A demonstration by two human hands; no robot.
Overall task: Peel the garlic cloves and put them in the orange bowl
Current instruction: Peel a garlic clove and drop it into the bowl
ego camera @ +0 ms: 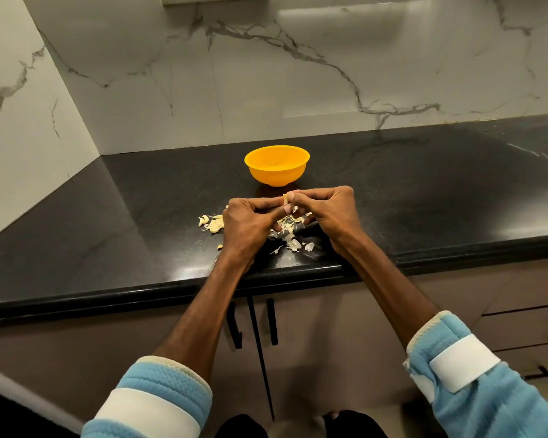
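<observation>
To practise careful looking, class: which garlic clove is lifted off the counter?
The clove pinched between the left hand and right hand, near the orange bowl; the other cloves lie on the counter beside the left hand.

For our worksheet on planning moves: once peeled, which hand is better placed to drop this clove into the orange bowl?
Probably left. The left hand and right hand both pinch the garlic clove, but the orange bowl sits just beyond, slightly toward the left hand's side.
</observation>
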